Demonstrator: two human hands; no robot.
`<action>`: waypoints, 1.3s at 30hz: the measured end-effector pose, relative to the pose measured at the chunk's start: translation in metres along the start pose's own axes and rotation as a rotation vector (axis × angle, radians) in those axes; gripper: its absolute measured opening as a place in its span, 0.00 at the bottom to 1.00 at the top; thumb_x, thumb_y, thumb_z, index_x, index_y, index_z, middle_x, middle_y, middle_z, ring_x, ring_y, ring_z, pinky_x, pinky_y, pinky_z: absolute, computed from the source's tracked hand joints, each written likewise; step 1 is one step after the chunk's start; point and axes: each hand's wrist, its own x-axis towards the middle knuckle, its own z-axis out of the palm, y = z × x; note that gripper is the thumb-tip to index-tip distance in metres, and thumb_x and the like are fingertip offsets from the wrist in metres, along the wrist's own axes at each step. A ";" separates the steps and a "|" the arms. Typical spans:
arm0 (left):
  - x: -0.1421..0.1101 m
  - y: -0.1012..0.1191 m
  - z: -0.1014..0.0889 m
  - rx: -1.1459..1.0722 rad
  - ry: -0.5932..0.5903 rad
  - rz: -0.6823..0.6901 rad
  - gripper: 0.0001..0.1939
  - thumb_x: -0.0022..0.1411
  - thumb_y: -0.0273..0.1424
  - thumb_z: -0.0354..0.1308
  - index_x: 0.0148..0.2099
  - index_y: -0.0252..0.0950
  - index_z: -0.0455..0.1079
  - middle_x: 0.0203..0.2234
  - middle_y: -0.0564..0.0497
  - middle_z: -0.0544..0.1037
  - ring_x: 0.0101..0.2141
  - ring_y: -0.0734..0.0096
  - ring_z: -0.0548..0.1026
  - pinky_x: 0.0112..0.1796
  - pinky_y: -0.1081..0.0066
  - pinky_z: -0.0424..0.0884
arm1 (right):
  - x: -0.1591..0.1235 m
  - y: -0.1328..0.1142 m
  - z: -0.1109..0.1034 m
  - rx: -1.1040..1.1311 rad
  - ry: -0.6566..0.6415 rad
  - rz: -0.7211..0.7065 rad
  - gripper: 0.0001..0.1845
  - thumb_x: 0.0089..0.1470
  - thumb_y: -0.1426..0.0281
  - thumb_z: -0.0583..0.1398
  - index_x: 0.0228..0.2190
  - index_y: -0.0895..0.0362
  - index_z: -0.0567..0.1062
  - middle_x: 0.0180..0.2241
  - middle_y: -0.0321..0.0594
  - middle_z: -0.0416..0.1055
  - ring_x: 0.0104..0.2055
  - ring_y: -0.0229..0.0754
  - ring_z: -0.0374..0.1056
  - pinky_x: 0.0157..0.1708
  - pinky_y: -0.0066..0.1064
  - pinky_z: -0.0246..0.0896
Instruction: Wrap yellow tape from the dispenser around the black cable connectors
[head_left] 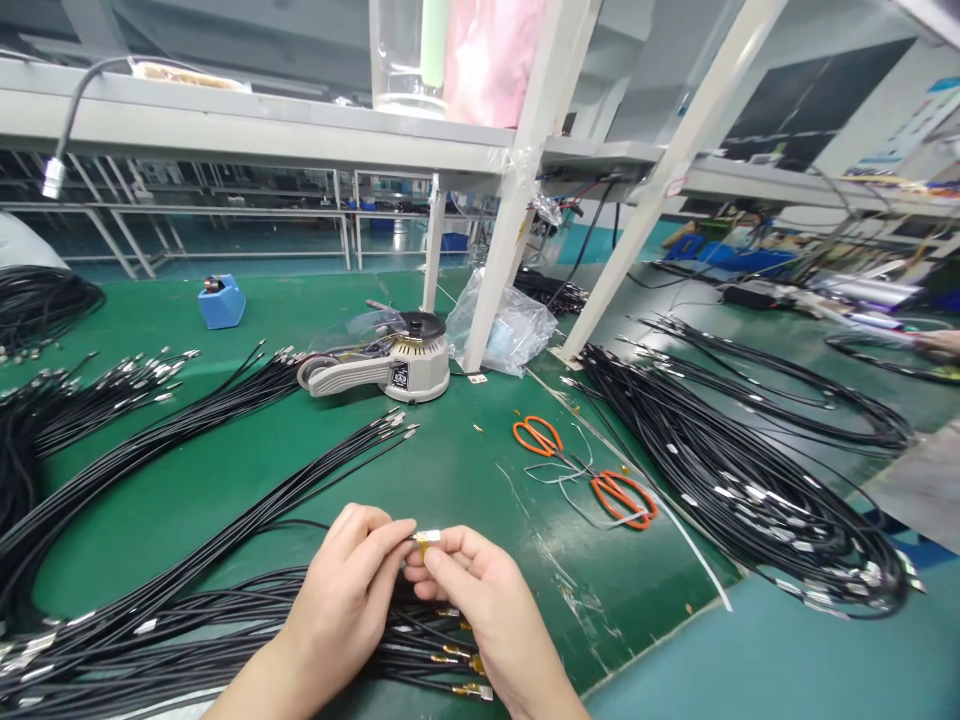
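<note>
Between my two hands is the end of a black cable, tipped with a small silver connector (428, 537) that has a bit of amber tape on it. My left hand (346, 580) pinches the cable just behind the connector. Thumb and fingers of my right hand (484, 590) close on the amber tape beneath the connector. Under both hands lies a bundle of black cables (247, 610), several ends showing amber tape and metal connectors. Another cable bundle (300, 480) stretches away beyond my left hand, its silver ends pointing toward the tape dispenser (416, 365).
Two orange-handled scissors (585, 470) lie right of my hands with thin pale strips. A large coiled cable bundle (735, 490) is farther right. White posts (517, 190) rise from the table behind a clear plastic bag (517, 325). A blue holder (222, 303) stands back left. Another person's hand (941, 342) shows at the right edge.
</note>
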 end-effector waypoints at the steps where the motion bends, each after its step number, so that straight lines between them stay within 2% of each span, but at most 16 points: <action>1: 0.001 0.001 -0.001 -0.008 0.023 0.003 0.13 0.61 0.17 0.51 0.47 0.32 0.66 0.31 0.49 0.70 0.33 0.73 0.66 0.34 0.72 0.67 | -0.002 0.002 0.000 0.054 0.008 0.004 0.15 0.42 0.64 0.68 0.30 0.62 0.75 0.29 0.44 0.78 0.32 0.40 0.72 0.34 0.30 0.67; 5: 0.001 0.004 -0.002 -0.002 0.092 -0.005 0.13 0.60 0.17 0.53 0.46 0.33 0.65 0.30 0.51 0.71 0.32 0.73 0.66 0.33 0.72 0.67 | -0.008 0.007 0.000 0.181 0.060 -0.001 0.18 0.45 0.63 0.67 0.37 0.61 0.74 0.32 0.44 0.76 0.32 0.40 0.71 0.34 0.32 0.67; 9: -0.002 0.006 -0.001 0.035 0.104 0.021 0.13 0.60 0.16 0.52 0.46 0.33 0.65 0.29 0.50 0.71 0.31 0.73 0.66 0.33 0.71 0.67 | -0.008 0.004 0.004 0.013 0.110 -0.103 0.20 0.47 0.56 0.64 0.34 0.59 0.74 0.30 0.40 0.73 0.31 0.40 0.69 0.29 0.30 0.68; 12: -0.003 0.006 0.000 0.047 0.112 0.019 0.12 0.60 0.16 0.52 0.45 0.32 0.66 0.29 0.50 0.71 0.31 0.72 0.66 0.32 0.72 0.67 | -0.005 0.001 0.010 -0.128 0.091 -0.112 0.17 0.44 0.57 0.65 0.29 0.59 0.74 0.25 0.35 0.70 0.28 0.37 0.66 0.27 0.27 0.66; 15: -0.003 0.007 0.000 0.025 0.104 -0.032 0.10 0.61 0.18 0.52 0.43 0.33 0.66 0.28 0.50 0.71 0.31 0.72 0.67 0.33 0.72 0.67 | -0.005 0.003 0.012 -0.210 0.086 -0.146 0.14 0.47 0.60 0.64 0.26 0.59 0.72 0.22 0.33 0.68 0.26 0.35 0.64 0.28 0.26 0.63; 19: 0.001 0.011 -0.003 -0.050 0.063 -0.161 0.06 0.62 0.22 0.52 0.40 0.36 0.67 0.28 0.51 0.72 0.31 0.72 0.69 0.34 0.72 0.67 | -0.007 0.011 0.009 -0.302 0.094 -0.271 0.11 0.52 0.62 0.60 0.27 0.58 0.71 0.23 0.34 0.68 0.27 0.37 0.65 0.30 0.27 0.62; 22: 0.005 0.016 -0.007 -0.143 -0.003 -0.318 0.06 0.63 0.26 0.51 0.35 0.38 0.68 0.28 0.52 0.73 0.32 0.71 0.71 0.34 0.71 0.67 | -0.008 0.015 0.007 -0.349 0.088 -0.361 0.10 0.54 0.63 0.58 0.27 0.57 0.71 0.26 0.36 0.69 0.29 0.38 0.65 0.31 0.27 0.62; 26: 0.010 0.020 -0.011 -0.273 -0.093 -0.550 0.10 0.62 0.33 0.51 0.31 0.38 0.70 0.26 0.53 0.74 0.29 0.70 0.71 0.32 0.72 0.66 | -0.008 0.013 0.009 -0.383 0.092 -0.380 0.09 0.55 0.65 0.58 0.27 0.56 0.70 0.28 0.38 0.70 0.31 0.40 0.66 0.33 0.29 0.62; 30: 0.014 0.023 -0.012 -0.377 -0.100 -0.732 0.12 0.59 0.37 0.53 0.28 0.38 0.70 0.21 0.54 0.71 0.24 0.72 0.68 0.27 0.74 0.64 | -0.007 0.010 0.012 -0.368 0.091 -0.370 0.08 0.55 0.65 0.58 0.27 0.56 0.70 0.29 0.38 0.70 0.32 0.40 0.66 0.34 0.29 0.62; 34: 0.014 0.024 -0.010 -0.501 -0.073 -0.836 0.12 0.57 0.39 0.55 0.27 0.37 0.69 0.19 0.57 0.67 0.19 0.76 0.63 0.22 0.75 0.61 | -0.006 0.009 0.013 -0.354 0.089 -0.348 0.09 0.55 0.65 0.58 0.27 0.57 0.70 0.28 0.37 0.70 0.31 0.40 0.66 0.33 0.29 0.61; 39: 0.012 0.025 -0.006 -0.578 -0.030 -0.888 0.13 0.55 0.41 0.56 0.28 0.36 0.70 0.18 0.57 0.67 0.18 0.77 0.64 0.23 0.75 0.61 | -0.006 0.009 0.014 -0.351 0.100 -0.341 0.09 0.54 0.65 0.58 0.26 0.57 0.70 0.27 0.36 0.69 0.30 0.39 0.65 0.32 0.29 0.60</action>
